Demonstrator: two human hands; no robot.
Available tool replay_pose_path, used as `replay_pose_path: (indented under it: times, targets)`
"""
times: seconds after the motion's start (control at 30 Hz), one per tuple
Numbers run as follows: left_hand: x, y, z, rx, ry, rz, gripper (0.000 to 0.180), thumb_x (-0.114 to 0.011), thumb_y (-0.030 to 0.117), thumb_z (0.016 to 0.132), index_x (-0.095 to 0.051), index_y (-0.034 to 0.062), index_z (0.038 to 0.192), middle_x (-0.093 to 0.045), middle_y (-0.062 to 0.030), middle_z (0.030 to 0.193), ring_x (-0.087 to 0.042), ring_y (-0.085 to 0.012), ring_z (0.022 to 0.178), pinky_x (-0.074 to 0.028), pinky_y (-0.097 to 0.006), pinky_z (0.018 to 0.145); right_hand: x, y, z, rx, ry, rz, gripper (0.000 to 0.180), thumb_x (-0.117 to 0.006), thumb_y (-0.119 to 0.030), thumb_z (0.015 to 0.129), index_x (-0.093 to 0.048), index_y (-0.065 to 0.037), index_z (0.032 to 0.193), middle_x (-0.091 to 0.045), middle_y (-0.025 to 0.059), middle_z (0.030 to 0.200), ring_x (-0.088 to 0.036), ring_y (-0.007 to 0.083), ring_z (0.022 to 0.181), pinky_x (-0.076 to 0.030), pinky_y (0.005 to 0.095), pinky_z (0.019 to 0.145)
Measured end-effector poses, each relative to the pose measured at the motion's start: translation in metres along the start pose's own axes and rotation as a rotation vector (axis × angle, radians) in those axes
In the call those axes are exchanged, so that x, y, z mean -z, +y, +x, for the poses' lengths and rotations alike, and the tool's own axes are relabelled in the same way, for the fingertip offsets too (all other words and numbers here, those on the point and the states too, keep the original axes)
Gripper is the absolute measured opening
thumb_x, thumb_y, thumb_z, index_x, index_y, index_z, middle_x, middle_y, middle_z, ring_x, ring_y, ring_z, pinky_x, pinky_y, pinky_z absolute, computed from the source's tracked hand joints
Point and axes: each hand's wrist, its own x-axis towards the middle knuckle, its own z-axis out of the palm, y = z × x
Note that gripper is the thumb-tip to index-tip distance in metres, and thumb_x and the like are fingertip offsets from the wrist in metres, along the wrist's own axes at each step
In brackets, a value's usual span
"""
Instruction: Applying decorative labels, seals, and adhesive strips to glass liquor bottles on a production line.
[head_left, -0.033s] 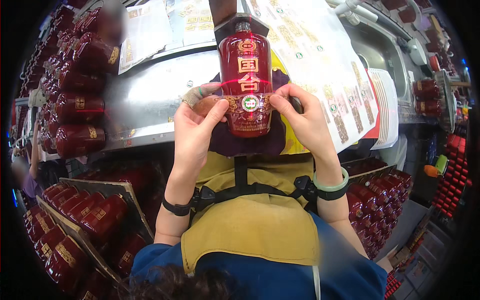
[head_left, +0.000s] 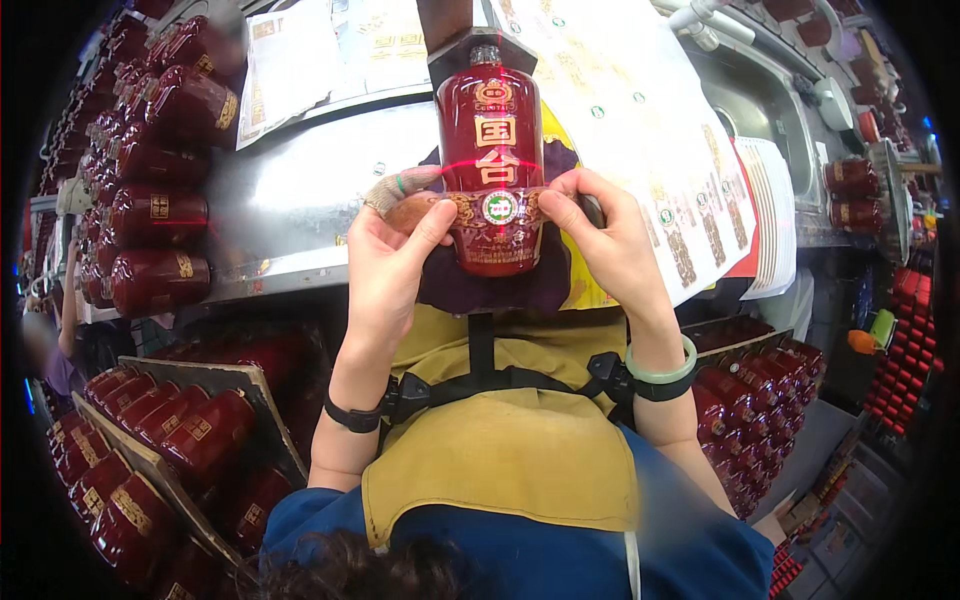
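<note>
A dark red glass bottle (head_left: pixel 460 120) with gold lettering lies on its back on a dark purple cloth (head_left: pixel 545 285), its neck pointing away from me. Across its lower body runs a thin decal strip (head_left: pixel 525 206) with gold scrollwork and a round green-and-white emblem. My left hand (head_left: pixel 390 240) pinches the strip's left end between thumb and fingers, and a fabric cover sits on one fingertip. On the other side my right hand (head_left: pixel 610 235) pinches the right end, thumb pressed near the bottle's edge. Thin red light lines cross the glass.
Printed decal sheets (head_left: pixel 615 130) spread over the steel table to the right, with more paper sheets (head_left: pixel 285 75) at the far left. A metal sink (head_left: pixel 755 85) lies beyond. Many red bottles (head_left: pixel 160 215) are stacked at left, and others stand in crates (head_left: pixel 205 430) beside me.
</note>
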Motion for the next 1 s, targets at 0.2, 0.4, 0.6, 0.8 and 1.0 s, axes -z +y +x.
replay_pose_path:
  times: [0.2,0.4,0.6,0.8,1.0]
  targets:
    - [0.0012,-0.0020,0.0005,-0.010,-0.001,0.001,0.034,-0.074,0.006,0.093,-0.062,0.0017,0.125,-0.069,-0.0041,0.100,-0.063,-0.0089,0.090,-0.052,-0.025,0.077,-0.0025,0.0050,0.0008,0.060,0.025,0.024,0.022,-0.073,-0.020,0.096,-0.069,0.001,0.092,-0.061,-0.0013,0.072,-0.047,0.0047,0.065,-0.039,0.0250,0.058]
    - [-0.0001,-0.0009,0.0001,-0.013,-0.013,-0.005,0.034,-0.075,0.006,0.093,-0.061,0.0023,0.125,-0.069,-0.0039,0.101,-0.063,-0.0088,0.091,-0.051,-0.024,0.077,-0.0024,0.0053,0.0020,0.049,0.027,0.007,0.021,-0.073,-0.020,0.096,-0.069,0.001,0.092,-0.063,-0.0003,0.074,-0.049,0.0051,0.067,-0.040,0.0249,0.060]
    - [-0.0004,-0.0014,-0.0004,-0.015,-0.004,-0.003,0.035,-0.075,0.007,0.093,-0.061,0.0024,0.125,-0.068,-0.0031,0.102,-0.063,-0.0087,0.092,-0.051,-0.024,0.077,-0.0022,0.0034,0.0013,0.041,0.024,0.020,0.020,-0.073,-0.019,0.095,-0.070,0.001,0.093,-0.064,0.0013,0.075,-0.050,0.0058,0.068,-0.041,0.0256,0.061]
    - [-0.0006,-0.0010,-0.0005,-0.009,-0.013,-0.007,0.035,-0.075,0.007,0.093,-0.061,0.0032,0.125,-0.067,-0.0021,0.101,-0.063,-0.0084,0.091,-0.051,-0.024,0.077,-0.0017,0.0013,0.0009,0.036,0.018,-0.017,0.020,-0.073,-0.019,0.095,-0.069,0.001,0.094,-0.064,0.0022,0.075,-0.052,0.0067,0.068,-0.042,0.0259,0.062]
    - [-0.0001,-0.0005,-0.0002,-0.016,-0.015,0.000,0.034,-0.075,0.007,0.093,-0.061,0.0036,0.124,-0.068,-0.0023,0.101,-0.063,-0.0085,0.091,-0.051,-0.023,0.076,-0.0022,0.0016,0.0010,0.059,0.024,-0.010,0.020,-0.072,-0.018,0.095,-0.068,0.001,0.093,-0.064,0.0022,0.075,-0.053,0.0073,0.068,-0.043,0.0262,0.063]
